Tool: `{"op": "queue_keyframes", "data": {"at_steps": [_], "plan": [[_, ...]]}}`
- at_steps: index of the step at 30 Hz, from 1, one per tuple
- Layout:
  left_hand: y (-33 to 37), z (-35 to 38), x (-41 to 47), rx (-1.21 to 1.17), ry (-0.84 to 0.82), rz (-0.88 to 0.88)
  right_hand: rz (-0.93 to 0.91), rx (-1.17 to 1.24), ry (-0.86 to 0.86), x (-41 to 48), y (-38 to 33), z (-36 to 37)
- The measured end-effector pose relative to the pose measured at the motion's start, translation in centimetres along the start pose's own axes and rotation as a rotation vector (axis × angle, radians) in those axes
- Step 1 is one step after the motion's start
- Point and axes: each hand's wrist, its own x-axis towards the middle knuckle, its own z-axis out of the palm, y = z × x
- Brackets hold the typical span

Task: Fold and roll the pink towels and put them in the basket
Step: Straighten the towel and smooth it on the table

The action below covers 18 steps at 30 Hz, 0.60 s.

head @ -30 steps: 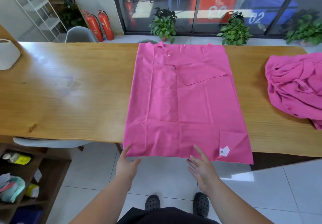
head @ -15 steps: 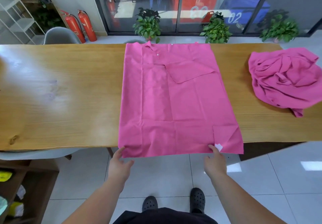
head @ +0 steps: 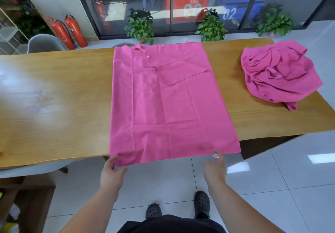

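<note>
A pink towel lies spread flat across the wooden table, its near hem hanging just over the front edge. A smaller flap is folded over near its far right. My left hand pinches the towel's near left corner between thumb and fingers. The fingertips of my right hand touch the near hem towards the right corner; they are blurred, with the fingers fairly straight. A second pink towel sits crumpled in a heap at the table's right end. No basket is in view.
A grey chair stands behind the table at the far left, with two red fire extinguishers and potted plants along the glass wall. A low wooden shelf is at my lower left. My black shoes are on the tiled floor.
The turned-up near right corner with the white label has been laid flat. My right hand slid right along the hem, my left hand closed on the left corner, and the view turned right.
</note>
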Motion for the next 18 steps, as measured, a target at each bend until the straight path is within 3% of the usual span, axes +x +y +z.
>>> {"op": "queue_keyframes", "data": {"at_steps": [4, 6, 12, 18], "plan": [[0.7, -0.1, 0.0, 0.054, -0.045, 0.013, 0.036, 0.067, -0.353, -0.4, 0.3, 3.1], [0.8, -0.3, 0.1, 0.093, -0.071, 0.012, 0.055, 0.079, -0.445, -0.4, 0.1, 4.2], [1.1, -1.7, 0.7, 0.152, -0.125, 0.026, 0.157, 0.319, -0.571, -0.6, -0.7, 5.6], [1.0, -2.4, 0.8, -0.015, -0.128, 0.009, 0.239, 0.68, -0.492, -0.4, -1.4, 6.1]]}}
